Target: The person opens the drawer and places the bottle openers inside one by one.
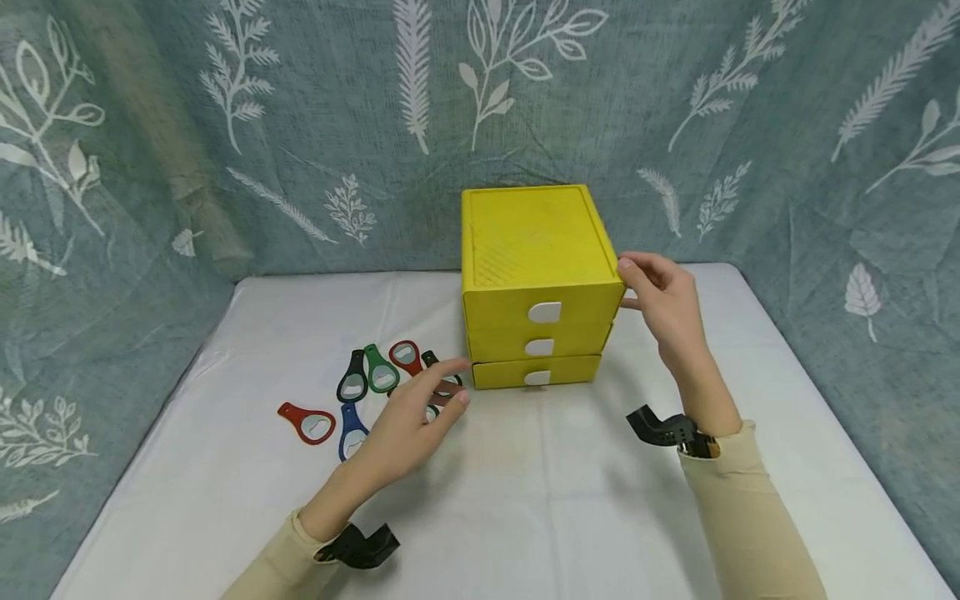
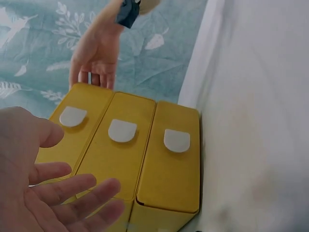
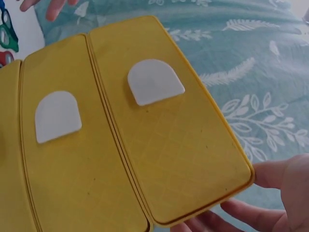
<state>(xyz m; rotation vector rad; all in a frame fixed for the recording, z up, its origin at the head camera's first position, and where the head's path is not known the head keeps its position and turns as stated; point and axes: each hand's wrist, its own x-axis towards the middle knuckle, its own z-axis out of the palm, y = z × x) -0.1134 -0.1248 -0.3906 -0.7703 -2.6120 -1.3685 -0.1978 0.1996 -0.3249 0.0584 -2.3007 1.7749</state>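
A yellow three-drawer box (image 1: 542,237) stands at the back of the table, its drawers closed and each front bearing a white pull tab (image 1: 544,312). My right hand (image 1: 670,310) touches its upper right edge, thumb at the top corner (image 3: 253,171) and other fingers along the side, partly hidden behind it. My left hand (image 1: 401,435) hovers at the lower left corner, fingers spread before the drawer fronts and holding nothing. Several bottle openers lie left of the box, including a red one (image 1: 307,422), a blue one (image 1: 351,432) and a green one (image 1: 381,369); my left hand hides some.
A white cloth (image 1: 540,517) covers the table. Behind it and at both sides hangs a green-grey curtain (image 1: 337,100) with white leaf prints, close to the back of the box. A black strap with a bracket (image 1: 663,427) sits on each wrist.
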